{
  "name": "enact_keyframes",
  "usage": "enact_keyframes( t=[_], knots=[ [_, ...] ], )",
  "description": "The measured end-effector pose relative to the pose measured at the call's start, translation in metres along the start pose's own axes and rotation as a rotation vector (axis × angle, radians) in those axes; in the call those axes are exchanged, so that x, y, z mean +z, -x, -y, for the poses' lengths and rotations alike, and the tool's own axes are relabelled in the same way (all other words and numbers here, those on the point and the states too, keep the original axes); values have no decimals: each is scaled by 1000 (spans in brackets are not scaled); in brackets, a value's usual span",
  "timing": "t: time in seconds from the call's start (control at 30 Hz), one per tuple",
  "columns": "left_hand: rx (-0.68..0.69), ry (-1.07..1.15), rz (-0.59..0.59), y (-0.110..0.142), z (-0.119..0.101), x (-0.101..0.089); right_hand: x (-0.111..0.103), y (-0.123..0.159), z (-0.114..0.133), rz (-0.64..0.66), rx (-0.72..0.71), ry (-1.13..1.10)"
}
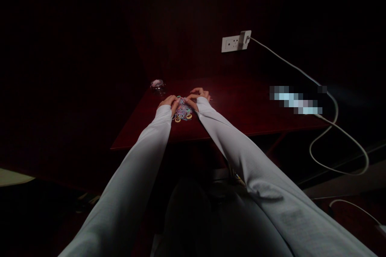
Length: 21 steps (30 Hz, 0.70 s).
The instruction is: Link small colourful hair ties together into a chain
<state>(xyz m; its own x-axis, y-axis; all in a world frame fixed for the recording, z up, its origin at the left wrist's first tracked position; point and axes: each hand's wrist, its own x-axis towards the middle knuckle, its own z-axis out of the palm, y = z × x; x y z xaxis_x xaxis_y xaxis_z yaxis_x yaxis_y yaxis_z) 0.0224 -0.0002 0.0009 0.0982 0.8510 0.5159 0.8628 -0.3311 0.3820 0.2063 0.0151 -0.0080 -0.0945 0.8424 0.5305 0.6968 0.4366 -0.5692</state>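
A heap of small coloured hair ties lies on the dark red table, close to its front edge; pink, blue, green and purple ones mix, and two yellow rings stand out at the near side. My left hand is at the heap's left, fingers bent and tips pinched at its top. From the right, my right hand reaches the same spot with thumb and finger together, its other fingers curled. A hair tie seems to be between the fingertips, though it is small and dim.
Behind my left hand stands a clear jar with pale pink contents. A white socket on the wall holds a plugged-in charger. Its white cable loops down past a blurred-out object at the table's right.
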Motion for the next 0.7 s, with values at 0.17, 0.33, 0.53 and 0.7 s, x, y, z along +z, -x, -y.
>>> enact_keyframes(
  t=[0.17, 0.33, 0.53, 0.7],
  knots=[
    [5, 32, -2, 1, 1, 0, 3, 2, 3, -44, 0, 34],
    [-20, 40, -35, 2, 0, 0, 2, 3, 5, -121, 99, -43],
    [-49, 41, -48, 2, 1, 1, 3, 2, 4, -101, 84, -68],
    [-31, 51, -57, 2, 2, 2, 3, 1, 1, -47, 41, -58]
  ],
)
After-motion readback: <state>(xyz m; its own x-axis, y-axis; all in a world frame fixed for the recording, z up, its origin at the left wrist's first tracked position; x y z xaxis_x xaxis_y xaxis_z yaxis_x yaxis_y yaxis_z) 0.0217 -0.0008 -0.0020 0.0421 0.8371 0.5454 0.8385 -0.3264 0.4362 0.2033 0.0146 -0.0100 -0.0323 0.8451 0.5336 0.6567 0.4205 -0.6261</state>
